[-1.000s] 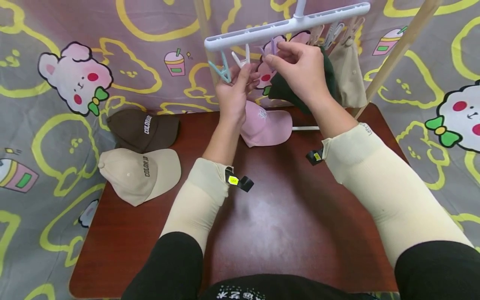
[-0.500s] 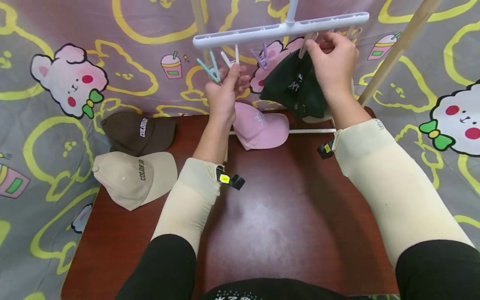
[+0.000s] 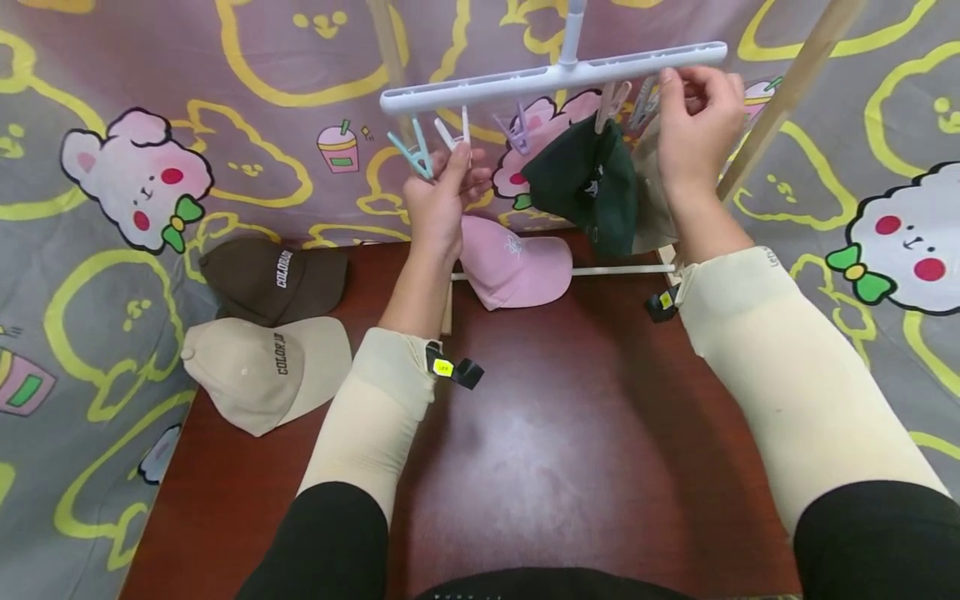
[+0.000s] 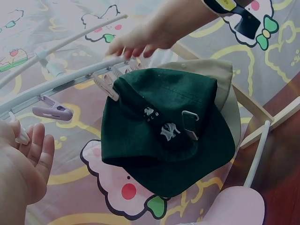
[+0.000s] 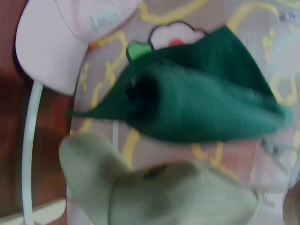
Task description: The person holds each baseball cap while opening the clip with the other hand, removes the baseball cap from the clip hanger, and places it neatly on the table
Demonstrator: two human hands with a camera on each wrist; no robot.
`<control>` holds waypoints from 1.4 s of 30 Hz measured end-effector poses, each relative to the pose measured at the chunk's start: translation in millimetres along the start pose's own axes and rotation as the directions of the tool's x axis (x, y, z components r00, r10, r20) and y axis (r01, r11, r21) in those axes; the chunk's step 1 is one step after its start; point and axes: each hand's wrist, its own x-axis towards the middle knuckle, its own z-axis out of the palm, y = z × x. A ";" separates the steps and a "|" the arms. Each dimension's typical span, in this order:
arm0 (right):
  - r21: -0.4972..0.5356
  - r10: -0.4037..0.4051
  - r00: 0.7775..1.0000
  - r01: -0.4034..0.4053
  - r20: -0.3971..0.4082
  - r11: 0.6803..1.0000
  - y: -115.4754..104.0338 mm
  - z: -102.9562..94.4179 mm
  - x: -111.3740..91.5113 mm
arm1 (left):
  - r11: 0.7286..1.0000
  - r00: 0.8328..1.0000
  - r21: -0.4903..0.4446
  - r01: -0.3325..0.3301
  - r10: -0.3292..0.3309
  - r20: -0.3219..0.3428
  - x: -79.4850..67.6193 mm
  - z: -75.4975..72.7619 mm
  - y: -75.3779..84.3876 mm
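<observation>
A pale lavender-white clip hanger [image 3: 555, 79] hangs over the table. My left hand [image 3: 438, 196] pinches a white clothespin [image 3: 457, 129] beneath its left part, between an aqua clothespin [image 3: 416, 150] and a purple clothespin [image 3: 516, 129]. My right hand [image 3: 701, 133] is at the hanger's right end with thumb and fingers curled; I cannot tell what they hold. Beside it a dark green cap [image 4: 159, 117] hangs from a pinkish clothespin [image 4: 105, 86]. A beige cap [image 5: 178, 197] hangs behind the green one, its top partly hidden by my right hand in the head view.
On the reddish-brown table [image 3: 540, 433] lie a pink cap [image 3: 517, 262], a brown cap [image 3: 273, 279] and a second beige cap [image 3: 262, 367]. A wooden post [image 3: 787, 92] rises at the right. The stand's white crossbar [image 3: 622, 270] runs low behind the pink cap. Patterned cloth surrounds the table.
My right hand has moved right along the hanger, from the purple clothespin past the green cap to the far end. My left hand stays at the white clothespin. The hanger sits lower in view.
</observation>
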 end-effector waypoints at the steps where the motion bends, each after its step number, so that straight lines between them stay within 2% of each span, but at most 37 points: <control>1: 0.023 0.011 1.000 -0.010 -0.028 1.000 0.4 -4.1 3.8 | 1.000 1.000 0.006 0.002 -0.002 -0.004 -0.7 -1.5 0.0; 3: 0.074 0.061 0.997 -0.057 -0.040 0.996 0.3 -12.6 12.4 | 1.000 1.000 0.022 0.008 -0.008 -0.010 -2.5 -3.9 -0.1; 4: 0.088 0.097 0.995 -0.095 -0.018 0.992 -0.2 -16.9 16.5 | 0.999 1.000 0.029 0.014 -0.014 -0.012 -3.3 -5.0 -0.6; 6: 0.162 0.183 0.980 -0.194 0.077 0.968 -0.9 -24.2 24.6 | 0.999 1.000 0.035 0.027 -0.027 -0.016 -5.1 -6.4 -1.6; 9: 0.273 0.305 0.920 -0.367 0.245 0.889 1.4 -30.4 35.2 | 0.998 0.999 0.033 0.049 -0.048 -0.022 -7.2 -6.6 -3.9; 11: 0.342 0.343 0.886 -0.441 0.310 0.830 4.7 -32.5 40.8 | 0.998 0.998 0.024 0.056 -0.055 -0.024 -7.7 -5.5 -5.3; 13: 0.408 0.352 0.881 -0.462 0.318 0.788 8.0 -35.0 44.5 | 0.998 0.998 0.024 0.058 -0.057 -0.021 -7.5 -2.7 -6.5; 17: 0.513 0.341 0.906 -0.424 0.252 0.746 9.2 -47.3 48.0 | 0.998 0.998 0.030 0.060 -0.060 0.005 -4.9 7.1 -8.5; 19: 0.559 0.348 0.910 -0.414 0.227 0.718 7.6 -55.7 48.9 | 0.997 0.998 0.039 0.063 -0.064 0.021 -3.1 12.9 -9.6; 25: 0.692 0.402 0.892 -0.425 0.208 0.584 1.3 -77.1 49.6 | 0.993 0.994 0.048 0.106 -0.107 0.020 1.0 24.8 -12.8; 27: 0.718 0.408 0.890 -0.419 0.204 0.556 0.2 -84.0 48.0 | 0.992 0.993 0.054 0.115 -0.116 0.019 1.4 27.7 -13.6; 34: 0.746 0.414 0.879 -0.439 0.239 0.501 0.8 -99.4 38.2 | 0.991 0.994 0.083 0.103 -0.105 0.014 6.8 29.3 -12.6; 37: 0.753 0.398 0.885 -0.430 0.242 0.498 0.4 -102.9 31.2 | 0.987 0.992 0.108 0.120 -0.123 0.016 8.7 26.7 -10.6; 42: 0.760 0.359 0.907 -0.389 0.218 0.520 -3.2 -109.0 19.2 | 0.980 0.989 0.147 0.136 -0.143 0.041 7.1 21.0 -11.1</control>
